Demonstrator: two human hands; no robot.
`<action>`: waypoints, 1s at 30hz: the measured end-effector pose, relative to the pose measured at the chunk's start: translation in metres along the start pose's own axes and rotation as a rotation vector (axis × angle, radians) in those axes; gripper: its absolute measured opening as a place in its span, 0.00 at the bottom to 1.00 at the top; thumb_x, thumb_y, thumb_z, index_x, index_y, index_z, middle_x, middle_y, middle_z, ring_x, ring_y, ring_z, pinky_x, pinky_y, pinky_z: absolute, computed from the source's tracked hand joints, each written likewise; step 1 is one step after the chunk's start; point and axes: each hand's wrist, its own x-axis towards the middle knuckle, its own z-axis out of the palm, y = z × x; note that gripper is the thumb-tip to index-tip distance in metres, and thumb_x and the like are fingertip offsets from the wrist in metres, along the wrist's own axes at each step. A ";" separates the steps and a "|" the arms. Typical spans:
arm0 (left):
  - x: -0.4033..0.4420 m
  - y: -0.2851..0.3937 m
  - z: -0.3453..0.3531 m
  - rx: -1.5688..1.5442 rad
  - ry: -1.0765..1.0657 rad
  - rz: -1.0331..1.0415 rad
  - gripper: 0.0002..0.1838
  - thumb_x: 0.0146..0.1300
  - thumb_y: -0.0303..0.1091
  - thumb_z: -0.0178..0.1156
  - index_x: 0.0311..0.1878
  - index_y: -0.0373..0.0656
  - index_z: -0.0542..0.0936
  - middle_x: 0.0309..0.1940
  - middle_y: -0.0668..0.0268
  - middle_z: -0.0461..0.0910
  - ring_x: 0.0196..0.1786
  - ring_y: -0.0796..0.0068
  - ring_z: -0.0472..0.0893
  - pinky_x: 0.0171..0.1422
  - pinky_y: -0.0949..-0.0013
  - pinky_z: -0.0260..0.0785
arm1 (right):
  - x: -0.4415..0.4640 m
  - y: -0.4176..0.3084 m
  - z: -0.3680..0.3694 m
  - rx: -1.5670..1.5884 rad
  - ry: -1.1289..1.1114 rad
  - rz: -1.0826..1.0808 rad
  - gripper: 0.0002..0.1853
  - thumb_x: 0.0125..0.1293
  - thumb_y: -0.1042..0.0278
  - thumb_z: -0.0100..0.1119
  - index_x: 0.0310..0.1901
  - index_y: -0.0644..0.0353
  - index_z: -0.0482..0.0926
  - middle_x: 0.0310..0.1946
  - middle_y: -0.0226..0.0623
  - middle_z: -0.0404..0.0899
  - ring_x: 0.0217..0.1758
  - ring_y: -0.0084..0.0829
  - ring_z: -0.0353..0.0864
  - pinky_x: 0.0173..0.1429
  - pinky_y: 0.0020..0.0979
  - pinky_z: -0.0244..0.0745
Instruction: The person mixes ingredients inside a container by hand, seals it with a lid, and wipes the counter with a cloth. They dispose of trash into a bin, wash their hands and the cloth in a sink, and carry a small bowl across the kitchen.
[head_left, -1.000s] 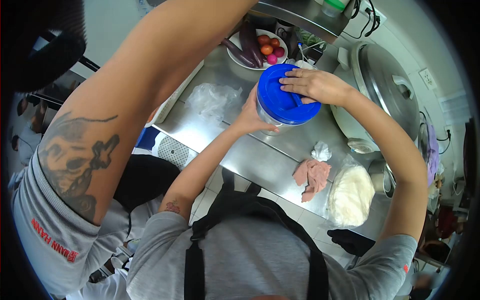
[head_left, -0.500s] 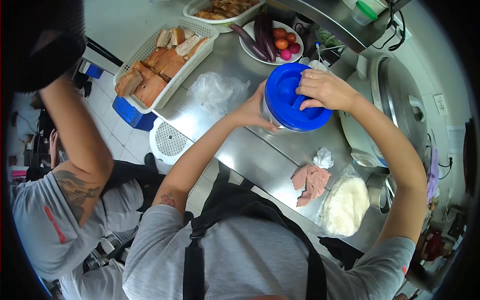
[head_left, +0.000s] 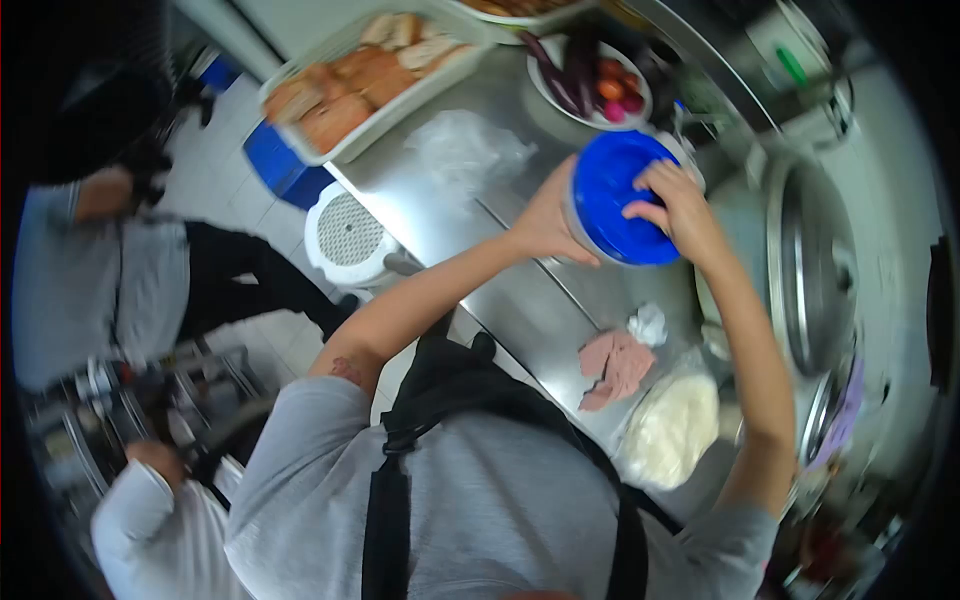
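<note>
- Gripping the blue lid [head_left: 603,188] near its middle, the right hand [head_left: 685,208] has its thumb and fingers bent around what looks like a molded grip; blur hides the exact contact.
- The left hand [head_left: 545,225] clasps the side of the container [head_left: 573,215], thumb and fingers spread around its wall.
- For good control, the left palm would best brace the wall firmly, without squeezing it out of shape, while the right wrist works centered over the lid so any force stays even.
- Lid end up, the container's long axis looks roughly upright; any slight lean is hard to judge.
- It is well back from the near edge of the steel table [head_left: 540,310], just in front of the plate [head_left: 553,107] of eggplants and tomatoes; its base is hidden, so contact with the tabletop cannot be told.
</note>
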 end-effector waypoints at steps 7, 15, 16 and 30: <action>-0.015 -0.045 -0.005 0.464 0.123 0.335 0.75 0.17 0.65 0.80 0.72 0.41 0.55 0.72 0.47 0.52 0.72 0.47 0.57 0.74 0.50 0.50 | -0.011 0.018 0.020 0.112 0.384 0.151 0.31 0.55 0.63 0.71 0.60 0.61 0.72 0.61 0.47 0.70 0.64 0.43 0.69 0.67 0.42 0.64; -0.166 0.018 -0.045 0.658 0.206 -0.106 0.50 0.37 0.37 0.74 0.69 0.52 0.63 0.60 0.51 0.66 0.61 0.49 0.70 0.65 0.56 0.64 | -0.018 -0.042 0.023 1.610 -0.025 1.079 0.41 0.54 0.60 0.66 0.68 0.62 0.60 0.66 0.47 0.63 0.64 0.54 0.68 0.55 0.55 0.78; -0.193 0.026 -0.051 0.632 0.269 -0.150 0.45 0.40 0.36 0.72 0.67 0.51 0.65 0.58 0.53 0.69 0.61 0.52 0.71 0.64 0.57 0.65 | -0.016 -0.011 0.023 1.767 -0.174 1.212 0.38 0.51 0.66 0.64 0.65 0.64 0.63 0.59 0.45 0.70 0.60 0.50 0.73 0.56 0.52 0.78; -0.513 -0.008 -0.037 0.419 1.172 -0.836 0.23 0.49 0.32 0.61 0.53 0.45 0.79 0.35 0.64 0.83 0.39 0.68 0.83 0.45 0.66 0.74 | -0.058 -0.111 0.027 1.379 -0.221 0.817 0.26 0.62 0.76 0.54 0.62 0.71 0.63 0.62 0.53 0.66 0.66 0.46 0.64 0.72 0.44 0.57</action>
